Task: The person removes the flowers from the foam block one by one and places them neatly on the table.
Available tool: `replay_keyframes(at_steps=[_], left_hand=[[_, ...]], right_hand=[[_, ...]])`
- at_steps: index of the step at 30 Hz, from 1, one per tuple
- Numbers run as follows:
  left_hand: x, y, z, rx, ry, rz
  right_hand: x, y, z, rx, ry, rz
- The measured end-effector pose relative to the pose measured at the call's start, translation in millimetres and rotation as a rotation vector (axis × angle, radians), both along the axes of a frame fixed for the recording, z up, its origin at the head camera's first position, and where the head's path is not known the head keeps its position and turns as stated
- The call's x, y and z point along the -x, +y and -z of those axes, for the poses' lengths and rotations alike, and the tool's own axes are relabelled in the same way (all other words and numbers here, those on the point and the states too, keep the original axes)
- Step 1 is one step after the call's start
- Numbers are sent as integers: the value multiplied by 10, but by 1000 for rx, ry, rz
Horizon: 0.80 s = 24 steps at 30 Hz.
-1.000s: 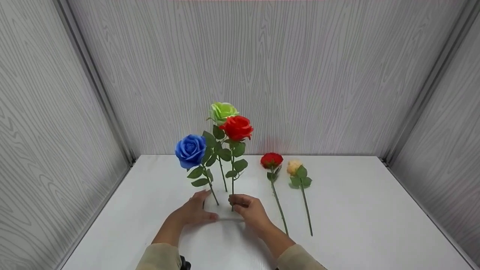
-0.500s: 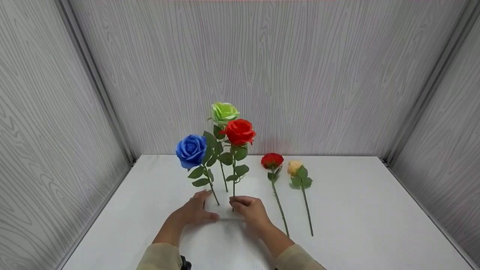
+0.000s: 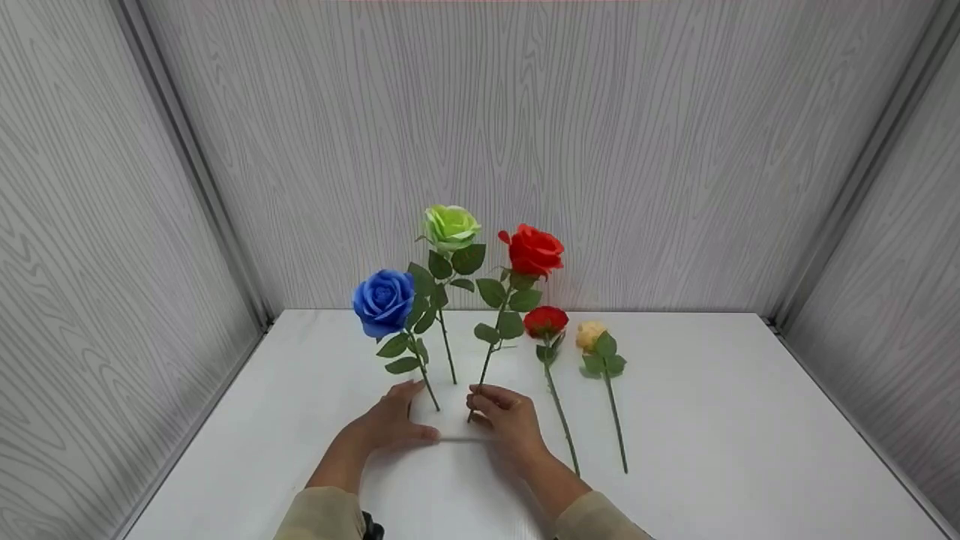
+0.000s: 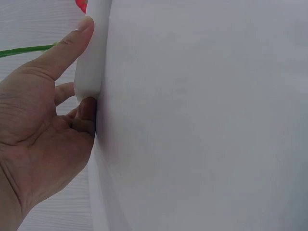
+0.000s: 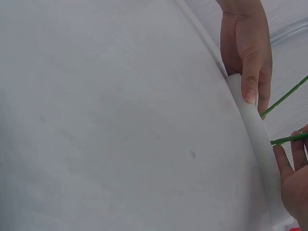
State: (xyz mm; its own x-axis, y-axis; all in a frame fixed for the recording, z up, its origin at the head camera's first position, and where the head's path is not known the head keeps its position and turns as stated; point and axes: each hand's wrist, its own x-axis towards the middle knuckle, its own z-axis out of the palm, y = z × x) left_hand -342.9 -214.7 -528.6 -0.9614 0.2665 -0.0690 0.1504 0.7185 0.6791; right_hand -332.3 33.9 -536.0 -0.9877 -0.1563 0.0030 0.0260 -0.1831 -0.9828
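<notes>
Left hand (image 3: 390, 427) rests on the table (image 3: 712, 420), fingers curled round the near-left end of a white foam block (image 3: 450, 420), thumb (image 4: 67, 48) laid along its edge – the left wrist view shows that grip plainly. Right hand (image 3: 510, 421) sits just right of it, fingers narrow, pinching the lower stem of the large red rose (image 3: 534, 251); stem tilts up and to the right.

Foam block is the holder: blue rose (image 3: 384, 300) and green rose (image 3: 450, 225) stand in it, blue leaning left, green near upright. The held red stem's foot is at the block, but the fingers hide whether it's seated.

Flat on the table right of the hands: a small red rose (image 3: 544, 321) and a pale yellow rose (image 3: 589, 335), stems side by side, not touching, heads toward the back wall.

Hard to read: the block is white on white, edges barely show from the head view. Right wrist view (image 5: 293, 187) shows only part of the right palm and a bit of green stem – rest is cut off. Both sleeves cropped at bottom edge.
</notes>
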Motion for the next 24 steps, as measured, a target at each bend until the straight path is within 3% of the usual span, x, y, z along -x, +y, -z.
replay_keyframes(at_steps=[12,24], left_hand=[[-1,-3,8,-7,-30,-37],[-20,3,-9,22,-23,-26]], right_hand=[[-35,13,-10,18,21,34],[-20,100,16,61,6,26]])
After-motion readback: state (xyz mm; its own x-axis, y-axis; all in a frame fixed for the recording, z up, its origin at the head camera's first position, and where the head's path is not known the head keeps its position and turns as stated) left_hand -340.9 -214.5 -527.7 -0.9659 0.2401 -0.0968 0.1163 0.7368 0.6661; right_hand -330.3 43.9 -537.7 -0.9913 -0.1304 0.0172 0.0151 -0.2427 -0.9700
